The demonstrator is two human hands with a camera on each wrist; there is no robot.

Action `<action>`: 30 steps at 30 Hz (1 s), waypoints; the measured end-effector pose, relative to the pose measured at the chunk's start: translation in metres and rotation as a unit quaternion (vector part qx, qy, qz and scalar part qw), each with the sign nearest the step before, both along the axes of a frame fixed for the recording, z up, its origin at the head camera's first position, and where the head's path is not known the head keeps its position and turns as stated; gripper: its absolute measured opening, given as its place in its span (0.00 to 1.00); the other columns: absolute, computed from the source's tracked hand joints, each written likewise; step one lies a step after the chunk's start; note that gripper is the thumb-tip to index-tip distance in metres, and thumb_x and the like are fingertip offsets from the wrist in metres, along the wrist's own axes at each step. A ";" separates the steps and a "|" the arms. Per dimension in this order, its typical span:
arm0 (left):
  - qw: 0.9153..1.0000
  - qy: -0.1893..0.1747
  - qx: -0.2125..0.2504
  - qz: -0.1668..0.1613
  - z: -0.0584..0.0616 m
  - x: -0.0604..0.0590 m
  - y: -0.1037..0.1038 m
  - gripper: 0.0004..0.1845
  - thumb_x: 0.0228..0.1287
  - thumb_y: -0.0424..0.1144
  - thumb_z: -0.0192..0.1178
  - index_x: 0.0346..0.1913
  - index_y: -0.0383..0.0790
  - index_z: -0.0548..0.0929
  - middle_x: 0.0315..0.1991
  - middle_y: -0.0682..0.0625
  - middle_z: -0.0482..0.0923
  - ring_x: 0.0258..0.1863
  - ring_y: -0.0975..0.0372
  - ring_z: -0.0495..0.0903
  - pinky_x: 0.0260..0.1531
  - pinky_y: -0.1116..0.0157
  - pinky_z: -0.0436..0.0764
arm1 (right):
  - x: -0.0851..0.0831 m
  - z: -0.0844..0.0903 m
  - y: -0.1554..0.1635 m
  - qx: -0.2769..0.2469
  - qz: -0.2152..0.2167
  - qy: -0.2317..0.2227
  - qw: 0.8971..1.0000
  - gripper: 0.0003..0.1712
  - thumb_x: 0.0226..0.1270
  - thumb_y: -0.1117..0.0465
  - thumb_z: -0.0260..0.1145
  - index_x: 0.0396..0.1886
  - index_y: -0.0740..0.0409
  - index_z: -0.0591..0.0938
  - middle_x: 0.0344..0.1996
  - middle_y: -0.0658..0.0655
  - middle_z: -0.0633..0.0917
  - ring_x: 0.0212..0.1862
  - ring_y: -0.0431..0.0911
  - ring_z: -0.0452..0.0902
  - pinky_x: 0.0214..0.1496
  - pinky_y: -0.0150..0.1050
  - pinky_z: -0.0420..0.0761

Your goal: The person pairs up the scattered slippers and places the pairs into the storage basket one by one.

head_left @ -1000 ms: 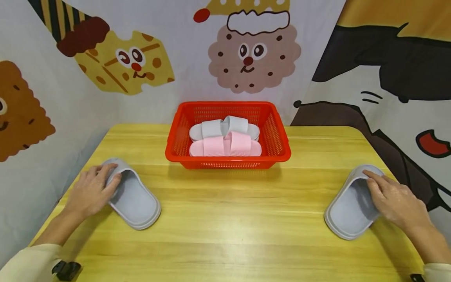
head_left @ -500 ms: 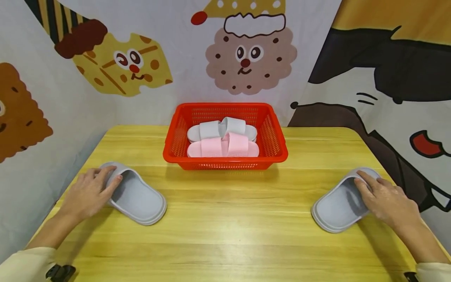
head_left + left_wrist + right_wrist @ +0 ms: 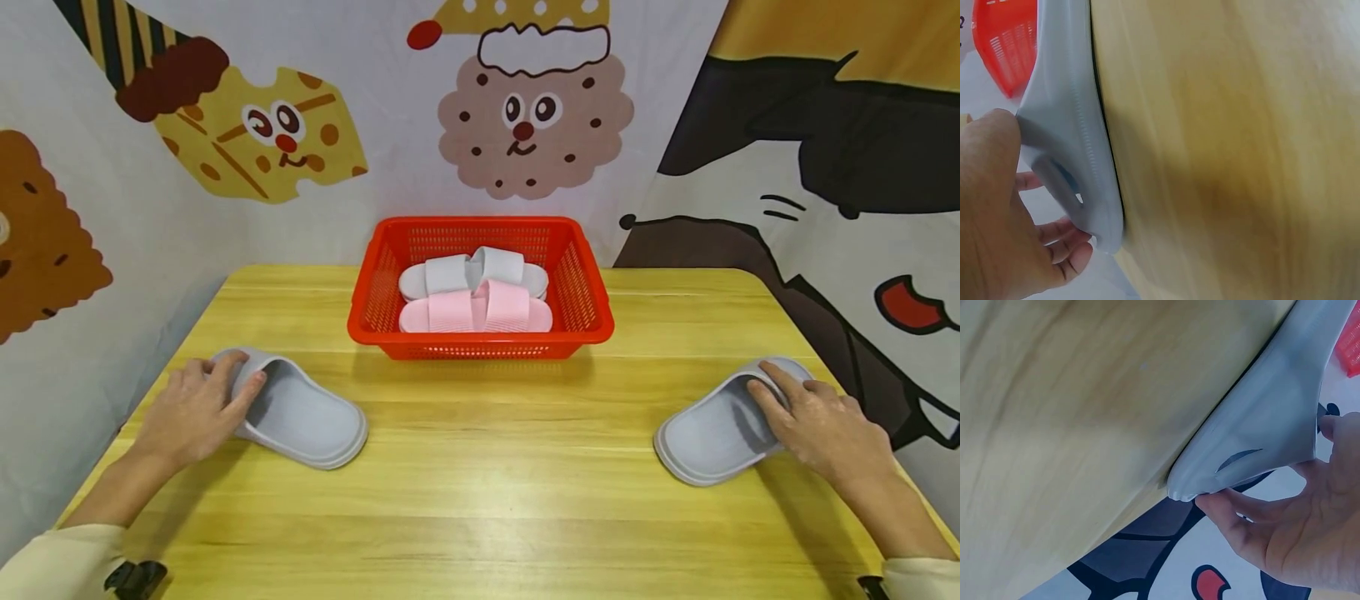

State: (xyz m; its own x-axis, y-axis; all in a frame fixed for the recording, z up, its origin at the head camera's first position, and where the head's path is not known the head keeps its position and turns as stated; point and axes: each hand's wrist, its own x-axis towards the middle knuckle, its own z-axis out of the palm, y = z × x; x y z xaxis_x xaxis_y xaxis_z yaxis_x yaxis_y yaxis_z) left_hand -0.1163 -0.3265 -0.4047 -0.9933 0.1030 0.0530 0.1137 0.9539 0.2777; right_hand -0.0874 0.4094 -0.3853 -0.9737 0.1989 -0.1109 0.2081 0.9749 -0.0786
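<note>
Under the left hand (image 3: 183, 412), pinching a pale-grey, rubbery, closed-toe slipper (image 3: 318, 421) by its upper, on a yellow wood-grain table (image 3: 487, 500). Well across from that, under the right hand (image 3: 828, 429), holding the matching pale-grey, rubbery, closed-toe slipper (image 3: 708, 437) likewise, heel end angled inward. Hard to tell how firmly on the right, with the view partly blocked. Up now, beyond and between both grips, to a red, perforated plastic basket (image 3: 480, 338): already loaded with a white, broad-strapped slipper pair (image 3: 447, 277) and, nearer the grips, a pink, ribbed-strapped slipper pair (image 3: 450, 312). Two pairs done, by the look of it. Left over, outside the basket and not yet side by side: just the grey two.
</note>
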 end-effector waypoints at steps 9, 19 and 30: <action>0.997 -0.070 -0.011 0.012 0.009 -0.001 0.004 0.41 0.78 0.64 0.39 0.71 0.29 0.62 0.54 0.16 0.63 0.51 0.24 0.64 0.37 0.33 0.70 | 0.001 0.003 -0.006 0.018 0.018 -0.014 1.000 0.47 0.76 0.28 0.41 0.78 0.58 0.60 0.50 0.88 0.67 0.49 0.83 0.67 0.39 0.79 0.69; 0.993 -0.100 0.054 -0.021 0.021 0.004 -0.008 0.44 0.73 0.61 0.54 0.77 0.33 0.55 0.67 0.20 0.50 0.61 0.26 0.57 0.43 0.28 0.64 | -0.001 0.011 0.001 -0.025 0.057 -0.053 0.997 0.48 0.78 0.30 0.39 0.78 0.64 0.56 0.52 0.86 0.62 0.55 0.80 0.60 0.43 0.78 0.66; 0.979 -0.061 0.071 -0.183 0.024 -0.006 -0.023 0.77 0.29 0.61 0.85 0.82 0.40 0.49 0.78 0.29 0.46 0.73 0.27 0.40 0.59 0.23 0.45 | -0.007 0.013 0.028 -0.189 0.163 -0.060 0.966 0.70 0.51 0.51 0.80 0.79 0.71 0.43 0.71 0.83 0.49 0.68 0.81 0.44 0.55 0.85 0.48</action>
